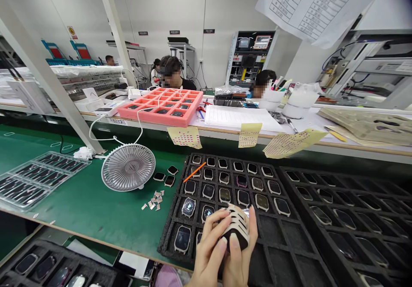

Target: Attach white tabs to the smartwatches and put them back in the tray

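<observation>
Held in front of me is a cream-coloured piece with slanted dark slots and a dark end [237,224]; its exact kind is unclear. My left hand [210,244] wraps it from the left, with thumb and fingers closed. From the right, my right hand [242,250] grips the same piece, its thumb on the dark end. Below both hands lies a black foam tray [273,252] with smartwatches in its compartments. Two watches left of my hands have lit faces, one being a smartwatch [188,207]. An orange stick [195,172] rests across the tray's far left part.
Another watch tray [322,235] stands to the right. On the green bench are a white fan [128,166], several loose watches [169,181] and small pale pieces [156,199]. A clear plastic tray [41,177] lies left. The shelf holds a pink foam tray [154,119]; co-workers sit beyond.
</observation>
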`<state>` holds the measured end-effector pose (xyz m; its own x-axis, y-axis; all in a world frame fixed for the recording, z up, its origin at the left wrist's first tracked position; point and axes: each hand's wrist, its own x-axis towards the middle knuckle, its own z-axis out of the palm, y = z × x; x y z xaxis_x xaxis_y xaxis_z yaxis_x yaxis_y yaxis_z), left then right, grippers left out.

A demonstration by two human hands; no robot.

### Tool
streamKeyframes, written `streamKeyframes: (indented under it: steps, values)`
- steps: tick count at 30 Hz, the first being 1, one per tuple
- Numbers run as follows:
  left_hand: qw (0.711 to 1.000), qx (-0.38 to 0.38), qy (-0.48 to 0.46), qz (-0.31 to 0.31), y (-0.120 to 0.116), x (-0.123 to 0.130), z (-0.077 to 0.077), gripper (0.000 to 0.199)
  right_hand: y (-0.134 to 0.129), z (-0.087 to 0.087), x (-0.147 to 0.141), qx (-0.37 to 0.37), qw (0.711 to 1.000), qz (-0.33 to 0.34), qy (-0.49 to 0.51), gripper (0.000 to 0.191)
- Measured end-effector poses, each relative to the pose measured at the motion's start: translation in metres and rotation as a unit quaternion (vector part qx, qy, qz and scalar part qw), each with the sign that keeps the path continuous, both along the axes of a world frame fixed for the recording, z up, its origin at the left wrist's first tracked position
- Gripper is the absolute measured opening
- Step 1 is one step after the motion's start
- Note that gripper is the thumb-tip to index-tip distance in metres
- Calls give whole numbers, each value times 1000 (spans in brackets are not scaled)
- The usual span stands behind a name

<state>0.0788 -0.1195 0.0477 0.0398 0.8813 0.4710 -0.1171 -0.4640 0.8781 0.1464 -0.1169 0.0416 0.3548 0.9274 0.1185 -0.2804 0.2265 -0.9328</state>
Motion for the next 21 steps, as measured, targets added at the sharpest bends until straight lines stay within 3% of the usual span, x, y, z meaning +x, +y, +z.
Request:
streamKeyframes:
  steps: [5, 9, 12, 21]
  values:
    - [1000, 16, -5, -8, 5, 0, -6, 38, 2, -2, 6, 15, 1000, -4, -11, 70]
    - [998, -40, -6, -52, 10, -8, 10, 35, 9, -6, 16, 7, 998, 21, -52, 74]
    - [994, -79, 26, -73, 11, -16, 17, 34, 12, -10, 19, 4, 999, 44, -21, 74]
    - [992, 13, 117, -40, 7, -26, 11, 36, 8, -15, 20, 6, 998, 59, -3, 80]
